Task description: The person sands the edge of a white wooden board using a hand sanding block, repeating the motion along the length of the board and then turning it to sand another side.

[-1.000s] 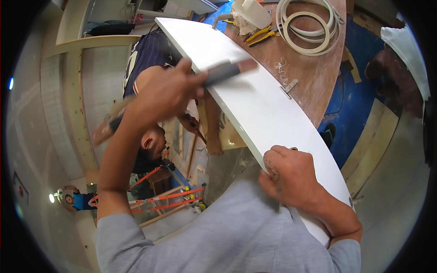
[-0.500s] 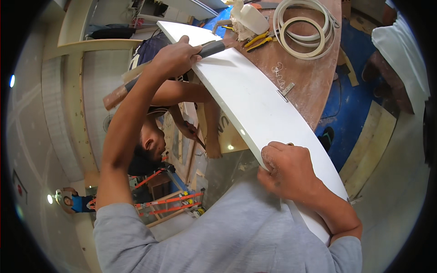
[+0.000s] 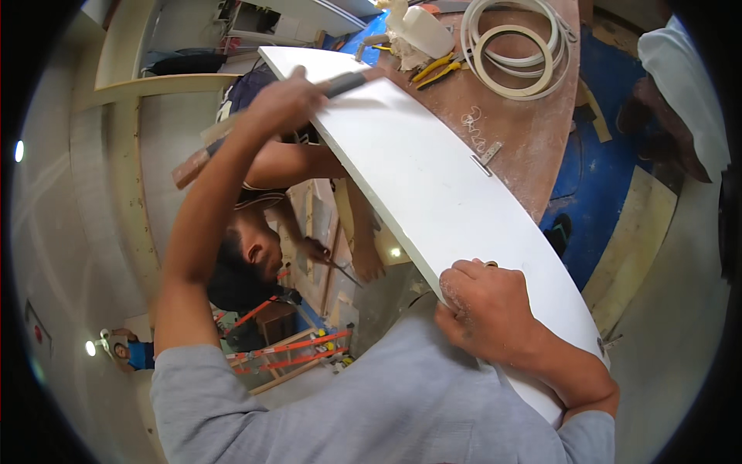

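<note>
A long white panel (image 3: 433, 182) slants across the view from upper left to lower right, close against my body. My left hand (image 3: 290, 102), blurred by motion, is closed round a long bar (image 3: 342, 83) with brown wooden ends and dark bands; the bar crosses over the panel's far end. Dusty and bent into a fist, my right hand (image 3: 491, 313) grips the panel's near left edge. A small ring-like thing (image 3: 491, 264) shows just past its knuckles, partly hidden. The fingertips of both hands are out of sight.
A brown worktable (image 3: 533, 147) carries white coiled edging (image 3: 514, 46), yellow-handled pliers (image 3: 434, 71) and a white bottle (image 3: 430, 31). A metal hinge (image 3: 487, 157) sits at the panel's right edge. Left of the panel, a co-worker (image 3: 259, 247) bends with a thin tool; an orange ladder (image 3: 294, 348) stands behind.
My left hand has shifted left with the bar. The panel has moved slightly left at its far end. Beside it, the co-worker's head and tool have shifted; my right hand stays nearly in place.
</note>
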`<action>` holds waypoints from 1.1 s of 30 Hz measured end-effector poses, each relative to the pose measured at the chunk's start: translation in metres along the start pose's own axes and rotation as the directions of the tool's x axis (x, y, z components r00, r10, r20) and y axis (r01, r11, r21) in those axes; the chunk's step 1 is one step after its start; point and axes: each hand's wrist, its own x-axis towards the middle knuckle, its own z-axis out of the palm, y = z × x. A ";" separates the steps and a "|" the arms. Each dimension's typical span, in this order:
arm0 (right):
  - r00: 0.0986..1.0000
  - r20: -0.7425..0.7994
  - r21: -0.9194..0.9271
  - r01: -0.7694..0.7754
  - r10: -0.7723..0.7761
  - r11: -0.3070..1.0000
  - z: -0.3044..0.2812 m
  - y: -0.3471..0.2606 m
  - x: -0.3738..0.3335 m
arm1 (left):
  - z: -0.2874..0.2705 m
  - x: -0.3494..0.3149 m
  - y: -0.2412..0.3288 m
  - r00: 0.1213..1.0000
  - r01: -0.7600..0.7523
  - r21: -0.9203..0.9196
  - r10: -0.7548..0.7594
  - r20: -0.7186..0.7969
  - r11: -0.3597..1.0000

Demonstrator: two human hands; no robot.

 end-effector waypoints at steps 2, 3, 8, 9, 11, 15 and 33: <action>0.993 0.078 -0.025 -0.091 0.092 0.996 -0.014 -0.008 0.006 | -0.001 0.018 -0.034 0.995 0.025 -0.021 -0.027 -0.096 0.999; 0.984 0.120 -0.038 -0.128 0.132 0.991 -0.019 -0.014 0.013 | 0.000 0.016 -0.054 0.979 0.010 -0.082 -0.027 -0.204 0.997; 0.999 0.003 -0.097 -0.041 0.042 0.994 0.003 0.009 0.099 | -0.025 -0.013 -0.059 0.959 0.023 -0.304 -0.107 -0.263 0.952; 1.000 -0.009 -0.065 -0.002 0.001 0.998 0.013 0.015 0.123 | -0.028 -0.020 -0.054 0.953 0.001 -0.305 -0.094 -0.289 0.952; 0.999 -0.024 -0.046 0.039 -0.040 0.998 0.025 0.019 0.156 | -0.030 -0.038 -0.047 0.939 -0.022 -0.305 -0.085 -0.333 0.952; 0.995 -0.063 -0.039 0.080 -0.082 0.996 0.036 0.022 0.174 | -0.029 -0.063 -0.031 0.955 -0.018 -0.322 -0.079 -0.286 0.947; 0.997 -0.071 -0.029 -0.032 0.030 0.999 0.028 -0.005 0.115 | -0.016 -0.031 -0.026 0.998 -0.055 -0.130 0.058 0.020 0.990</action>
